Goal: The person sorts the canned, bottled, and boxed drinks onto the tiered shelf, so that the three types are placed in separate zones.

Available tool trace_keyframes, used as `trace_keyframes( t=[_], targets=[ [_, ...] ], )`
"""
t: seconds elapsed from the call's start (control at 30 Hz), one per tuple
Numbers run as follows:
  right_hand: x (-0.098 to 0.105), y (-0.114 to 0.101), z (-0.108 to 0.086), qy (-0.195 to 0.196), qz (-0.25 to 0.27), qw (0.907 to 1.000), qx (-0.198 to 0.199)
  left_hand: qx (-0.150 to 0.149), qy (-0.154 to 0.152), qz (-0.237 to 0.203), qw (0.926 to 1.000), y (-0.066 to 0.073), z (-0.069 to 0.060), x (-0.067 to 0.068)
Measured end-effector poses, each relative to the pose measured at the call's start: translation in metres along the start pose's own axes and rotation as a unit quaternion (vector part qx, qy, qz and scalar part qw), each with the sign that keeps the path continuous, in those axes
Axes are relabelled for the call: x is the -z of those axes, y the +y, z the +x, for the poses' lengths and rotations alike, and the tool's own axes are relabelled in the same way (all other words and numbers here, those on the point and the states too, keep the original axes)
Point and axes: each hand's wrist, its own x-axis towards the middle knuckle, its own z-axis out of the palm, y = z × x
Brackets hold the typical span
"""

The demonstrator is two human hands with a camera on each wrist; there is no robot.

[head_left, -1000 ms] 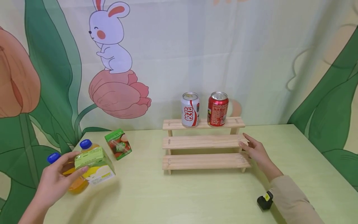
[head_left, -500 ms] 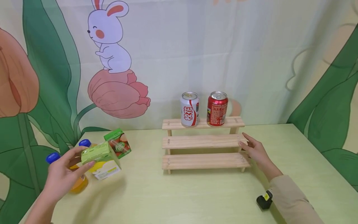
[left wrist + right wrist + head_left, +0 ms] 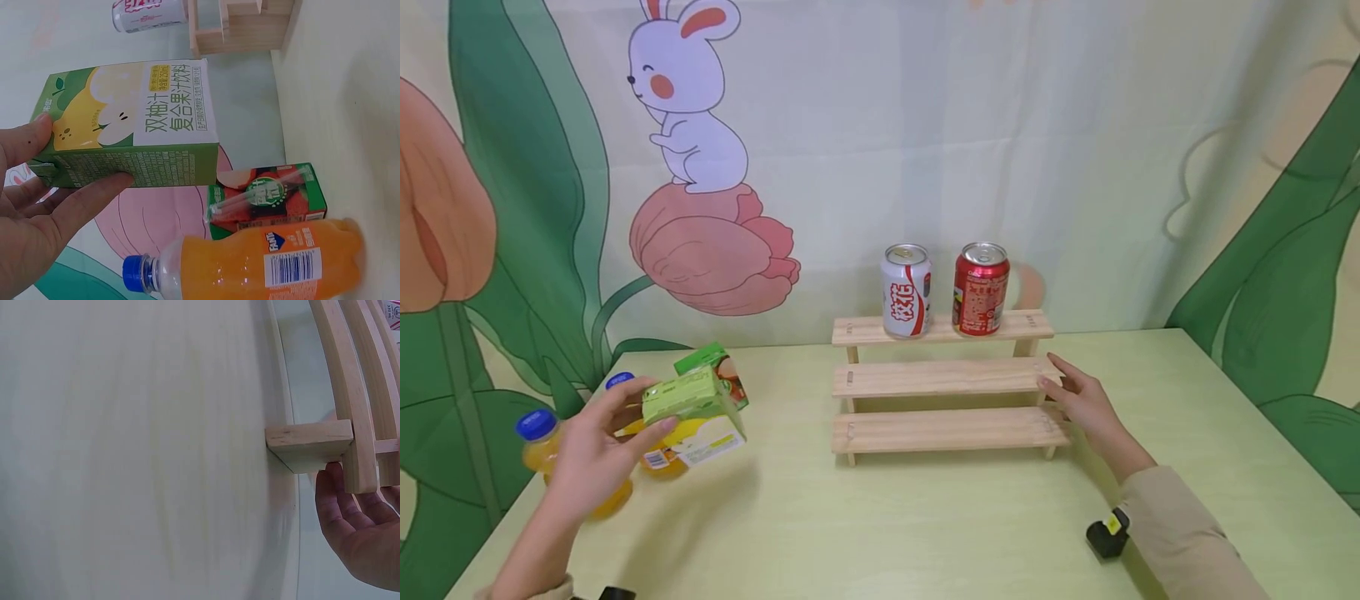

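My left hand (image 3: 591, 458) holds a green-and-yellow juice carton (image 3: 696, 421) off the table, tilted, thumb and fingers on opposite sides. Up close in the left wrist view, the juice carton (image 3: 125, 119) shows fruit pictures and its printed front. Over on the right, my right hand (image 3: 1088, 410) grips the end of a three-tier wooden display rack (image 3: 940, 379), thumb by the middle tier. In the right wrist view, its fingers (image 3: 334, 512) curl about the rack's end, partly hidden by the wood. A white can (image 3: 904, 296) and a red can (image 3: 981, 293) stand upright on the top tier.
Behind the left hand stand two orange soda bottles (image 3: 662, 465) with blue caps, partly covered. A green-and-red drink carton (image 3: 700, 358) stands behind the held one. A printed curtain (image 3: 835, 125) hangs behind the table (image 3: 880, 525). Near the right sleeve is a small black device (image 3: 1107, 535).
My left hand has carried the juice carton rightward and slightly up, now overlapping the green-and-red drink carton in the head view. My right hand stays on the rack. The cans stay put.
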Motion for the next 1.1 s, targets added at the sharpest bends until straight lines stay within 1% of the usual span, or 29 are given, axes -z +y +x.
trace_keyframes(
  t=[0.17,0.33,0.63,0.9,1.1],
  targets=[
    [0.0,-0.001,0.0,0.001,-0.003,1.0,-0.007,0.014,-0.023,-0.002,0.9997,0.003,0.005,-0.004],
    [0.0,-0.001,0.001,0.002,0.0,1.0,-0.007,0.007,-0.03,-0.008,0.9995,0.006,0.01,-0.01],
    [0.0,-0.001,0.001,0.0,-0.009,0.9999,-0.01,0.004,-0.025,-0.027,0.9993,0.009,0.017,-0.021],
    [0.001,0.001,0.0,-0.004,-0.001,1.0,-0.004,-0.006,-0.023,-0.057,0.9981,0.007,0.023,-0.032],
    [0.001,0.001,0.001,-0.002,0.0,1.0,-0.005,-0.004,-0.015,-0.058,0.9982,0.008,0.027,-0.04]
  ],
)
